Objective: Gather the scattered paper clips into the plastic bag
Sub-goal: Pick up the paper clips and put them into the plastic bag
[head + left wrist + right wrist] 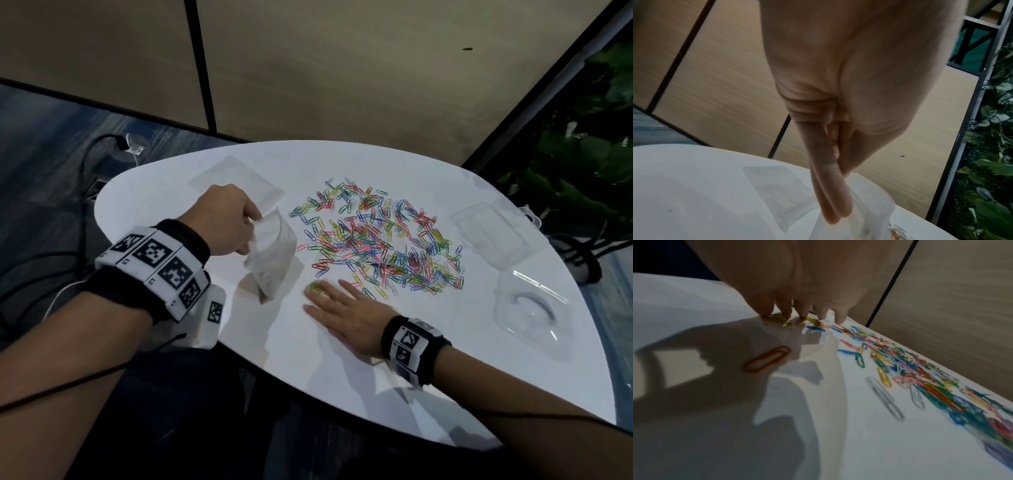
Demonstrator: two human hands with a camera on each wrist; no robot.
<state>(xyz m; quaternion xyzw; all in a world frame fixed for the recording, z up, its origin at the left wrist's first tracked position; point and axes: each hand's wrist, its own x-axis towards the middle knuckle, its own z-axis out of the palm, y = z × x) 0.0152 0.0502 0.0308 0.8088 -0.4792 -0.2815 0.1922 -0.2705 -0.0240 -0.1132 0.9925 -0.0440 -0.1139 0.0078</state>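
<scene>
A wide scatter of coloured paper clips [380, 240] [910, 369] covers the middle of the white table [411, 359]. My left hand [227, 219] [835, 211] pinches the top of a clear plastic bag [272, 255] [869, 211] and holds it up, left of the clips. My right hand [329, 294] [797, 314] lies flat on the table at the near edge of the scatter, straight fingers pressing on a few yellow clips [315, 287] [779, 318]. One orange clip [766, 359] lies under the right palm.
A second flat clear bag [236, 183] [777, 186] lies behind the left hand. Two clear plastic container pieces [489, 233] [527, 311] sit at the table's right side. Wall panels stand behind, plants to the right, cables on the floor at left.
</scene>
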